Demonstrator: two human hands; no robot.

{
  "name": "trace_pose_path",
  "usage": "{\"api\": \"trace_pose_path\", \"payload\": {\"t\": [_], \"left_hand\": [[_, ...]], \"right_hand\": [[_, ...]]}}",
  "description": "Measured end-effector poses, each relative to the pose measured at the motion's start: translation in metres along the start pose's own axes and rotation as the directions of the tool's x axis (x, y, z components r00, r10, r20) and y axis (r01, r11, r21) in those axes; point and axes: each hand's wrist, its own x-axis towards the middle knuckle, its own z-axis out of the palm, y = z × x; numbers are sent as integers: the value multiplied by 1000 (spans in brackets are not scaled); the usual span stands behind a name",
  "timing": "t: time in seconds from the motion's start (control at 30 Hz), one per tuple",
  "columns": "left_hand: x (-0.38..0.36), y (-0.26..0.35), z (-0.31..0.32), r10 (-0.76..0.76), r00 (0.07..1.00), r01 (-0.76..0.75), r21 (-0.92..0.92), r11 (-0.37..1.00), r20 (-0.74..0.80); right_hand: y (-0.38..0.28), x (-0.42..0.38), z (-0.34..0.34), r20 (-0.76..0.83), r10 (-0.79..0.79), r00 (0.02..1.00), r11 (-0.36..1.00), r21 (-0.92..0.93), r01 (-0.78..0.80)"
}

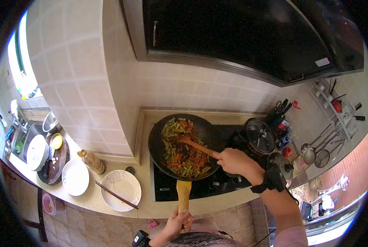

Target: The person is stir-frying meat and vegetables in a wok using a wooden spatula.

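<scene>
A dark wok sits over the black stove, holding chopped green vegetables and orange shreds. My left hand is closed around the wok's yellowish handle, which points toward me. In my right hand is a wooden spatula, gripped by its shaft from the right side. The spatula's blade rests among the vegetables, partly covered by them. To the left of the wok stands a white bowl with dark chopsticks laid across it.
A covered pot stands right of the wok, near bottles and knives. Ladles and strainers hang on the right wall. Leftward are a bottle, a white plate, a cutting board and a sink. A range hood overhangs the stove.
</scene>
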Motion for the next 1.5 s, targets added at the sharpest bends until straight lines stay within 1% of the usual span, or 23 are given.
{"api": "trace_pose_path", "payload": {"t": [0.1, 0.17, 0.23, 0.3, 0.37, 0.47, 0.57, 0.6, 0.63, 0.67, 0.73, 0.77, 0.83, 0.93, 1.03, 1.1, 1.17, 1.2, 1.3, 1.33, 1.43, 1.47, 1.5], "left_hand": [[-1, -2, -2, 17, 1000, -17, -16, 1000, 0], [0, -4, -4, 15, 1000, -15, -19, 1000, -11], [-1, -5, -3, 15, 1000, -15, -6, 1000, -25], [-3, -3, -2, 14, 999, -12, 30, 999, -43], [-2, -5, -2, 19, 999, -19, -5, 1000, -31], [-4, -1, 3, 28, 999, -29, -47, 998, -20], [-2, -6, -1, 6, 999, -8, -45, 999, -40], [0, -7, -2, -2, 999, 0, -37, 999, -48], [-1, -7, -2, -10, 999, 7, -45, 999, -48], [-3, -5, 0, -17, 999, 14, -53, 998, -50], [-5, -2, 1, -20, 999, 17, -59, 998, -44], [-5, -1, 1, -18, 999, 16, -57, 998, -35], [-4, -1, 1, -5, 1000, 4, -46, 999, -24], [-1, -5, -1, 14, 1000, -14, -19, 1000, -25], [1, -6, -2, 11, 1000, -11, -18, 1000, -15], [3, -7, -3, 18, 1000, -17, -46, 999, 13], [3, -6, -2, 4, 999, -2, -53, 999, 34], [3, -5, -2, 0, 999, 2, -60, 998, 44], [1, -5, -1, 32, 999, -31, -33, 999, 42], [2, -6, -3, 28, 999, -27, -30, 999, 31], [3, -9, -3, 18, 1000, -18, -23, 1000, 6], [2, -8, -2, 19, 1000, -19, -22, 1000, 1], [1, -7, 0, 22, 1000, -22, -21, 1000, -4]], "right_hand": [[-7, -18, -14, 89, -78, 993, 995, -50, 83], [-2, -39, -40, 116, -25, 993, 999, -34, 29], [12, -40, -56, 125, -5, 992, 999, -36, 10], [14, -30, -57, 21, 10, 1000, 1000, 13, -11], [18, -1, -41, -86, 20, 996, 999, 26, -18], [-2, 15, -29, -31, -10, 999, 997, 71, 12], [-11, -3, -37, 137, 33, 990, 997, -75, -23], [-5, -11, -48, 129, 13, 992, 996, -95, -1], [-2, -24, -64, 109, 24, 994, 993, -115, -11], [13, -31, -70, 68, -23, 997, 990, -135, 32], [17, -63, -102, 81, -37, 996, 987, -155, 49], [18, -76, -113, 111, 5, 994, 987, -162, 13], [25, -95, -120, 195, 41, 980, 990, -139, -14], [18, -94, -102, 297, 44, 954, 992, -124, -7], [21, -61, -59, 129, 113, 985, 992, -73, -104], [25, -32, -31, 7, 48, 999, 999, -23, -48], [21, -19, -9, -31, 5, 1000, 999, 41, -3], [23, -19, -7, -40, -79, 996, 996, 33, 80], [34, -39, -29, 51, -12, 999, 999, 53, 9], [35, -48, -43, 50, -13, 999, 1000, 10, 13], [34, -51, -62, 23, 58, 998, 998, 31, -59], [32, -43, -59, -13, 40, 999, 996, 84, -39], [26, -33, -53, -24, 18, 1000, 995, 98, -16]]}}
